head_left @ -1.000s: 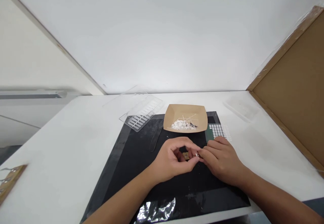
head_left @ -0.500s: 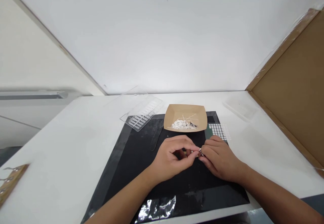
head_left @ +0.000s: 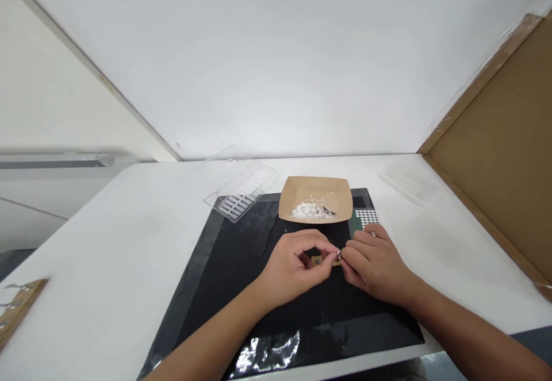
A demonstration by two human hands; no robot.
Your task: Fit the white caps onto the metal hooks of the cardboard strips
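Observation:
Over the black mat, my left hand and my right hand meet fingertip to fingertip. Both are closed in a pinch on a tiny dark and whitish piece between them, too small to name. Below the fingertips, a small yellowish-brown block with a round grey spot shows partly; the left fingers cover the rest. Just beyond the hands, a brown paper tray holds a heap of white and dark scraps. A sheet of white round dots lies partly behind my right hand.
At the mat's far left corner sits a clear plastic case with white strips. A thin dark strip lies beside the tray. A wooden piece with metal hooks is at far left, a clear lid back right, and a cardboard panel stands right.
The fingertips have shifted slightly, and more of the yellowish-brown block shows under them. My right hand has risen a little in view; both hands keep their pinch.

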